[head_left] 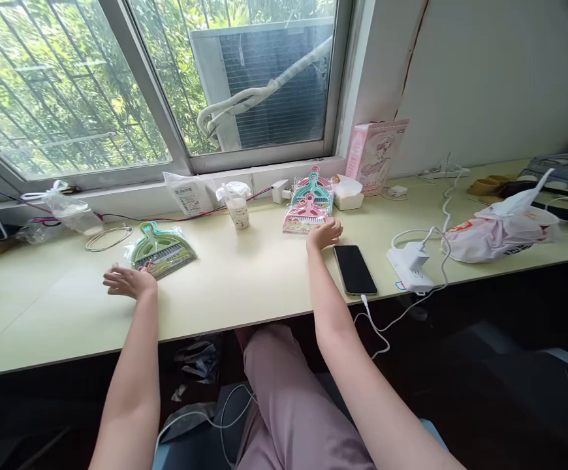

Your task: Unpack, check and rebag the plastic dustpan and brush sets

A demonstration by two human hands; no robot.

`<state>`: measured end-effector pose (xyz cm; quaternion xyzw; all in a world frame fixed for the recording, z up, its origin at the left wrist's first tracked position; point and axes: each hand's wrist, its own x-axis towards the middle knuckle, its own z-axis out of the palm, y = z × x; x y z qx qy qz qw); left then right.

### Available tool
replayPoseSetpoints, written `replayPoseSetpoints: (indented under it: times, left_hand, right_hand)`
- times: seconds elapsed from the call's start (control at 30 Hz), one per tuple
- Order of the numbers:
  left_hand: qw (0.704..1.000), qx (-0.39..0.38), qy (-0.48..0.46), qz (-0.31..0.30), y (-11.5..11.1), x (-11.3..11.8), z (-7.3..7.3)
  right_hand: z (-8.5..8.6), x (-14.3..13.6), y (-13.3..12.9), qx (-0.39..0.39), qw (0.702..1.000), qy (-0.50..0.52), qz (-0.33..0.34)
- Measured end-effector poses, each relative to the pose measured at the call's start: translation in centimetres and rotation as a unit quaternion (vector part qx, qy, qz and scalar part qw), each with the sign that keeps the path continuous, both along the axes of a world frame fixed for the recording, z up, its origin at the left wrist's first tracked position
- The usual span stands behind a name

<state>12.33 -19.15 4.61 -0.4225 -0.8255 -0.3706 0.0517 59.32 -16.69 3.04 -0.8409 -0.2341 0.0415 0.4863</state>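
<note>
Head camera looks down at a long pale counter (pixel 245 281) under a window (pixel 157 78). Two bare arms reach out over it.

The left hand (pixel 126 282) lies flat on the counter with its fingers spread loose. It holds nothing. Its fingertips are just beside a green dustpan set (pixel 159 251) in a clear wrapper, and they may touch the edge of the wrapper, but that is hard to tell. The green set lies flat, a bit tilted, with its handle pointing toward the window.

The right hand (pixel 324 234) rests at the near edge of a stack of dustpan sets (pixel 309 203). The top one is pink, and a teal one shows behind it. The fingers curl a little against the pack, and its grip does not look closed around anything.

A black phone (pixel 355 269) lies face up just to the right of the right wrist, with a white cable (pixel 375 323) hanging from its near end. Next to the phone is a white power strip (pixel 410 266). Farther right sits a white plastic bag (pixel 497 232). A small white bottle (pixel 237 210) stands between the two dustpan packs, close to the window ledge. A pink box (pixel 375 155) stands in the corner by the wall.
</note>
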Motion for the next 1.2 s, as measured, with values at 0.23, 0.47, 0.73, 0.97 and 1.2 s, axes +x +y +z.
replayPoseSetpoints:
  times: [0.23,0.47,0.73,0.97,1.2]
  left_hand:
    - [0.983,0.158,0.098,0.004,-0.2,0.2,-1.5]
    - [0.958,0.238,0.144,-0.067,-0.3,1.4,-1.5]
    - [0.853,0.126,-0.205,-0.464,1.6,9.5,0.2]
    - [0.661,0.018,-0.425,-0.618,2.8,16.2,2.0]
    - [0.708,0.092,-0.463,-0.525,3.9,16.2,-0.8]
  right_hand:
    - [1.1,5.0,2.8,-0.096,0.988,0.067,0.098]
    - [3.3,7.0,1.9,-0.124,0.979,0.055,0.155]
    - [7.0,6.1,0.3,0.081,0.971,-0.072,0.215]
    - [5.5,-1.1,1.0,0.326,0.838,0.074,0.432]
    - [0.5,-8.3,0.3,0.251,0.835,0.028,0.488]
